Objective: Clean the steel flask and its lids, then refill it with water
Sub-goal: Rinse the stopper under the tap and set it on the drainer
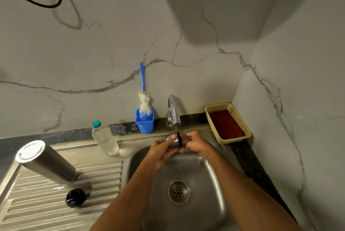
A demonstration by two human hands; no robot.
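Left hand: the left hand (162,150) is held under the tap, fingers curled round a steel lid (172,142).
Right hand: the right hand (194,142) is held at 3 o'clock of the lid, fingers curled against its black-rimmed end; whether it is gripped cannot be told.
Tap: a thin stream is run from the chrome tap (173,111) onto the lid, above the sink (209,184).
Steel flask: the steel flask (44,161) is stood upside down on the ribbed drainboard (56,204), at 9 o'clock of the sink.
Black lid: a black lid (75,197) is laid at 5 o'clock of the flask, near it.
Counter: a water bottle (105,139), a bottle brush (144,98) in a blue cup (145,125) and a beige basket (228,123) are set along the wall.
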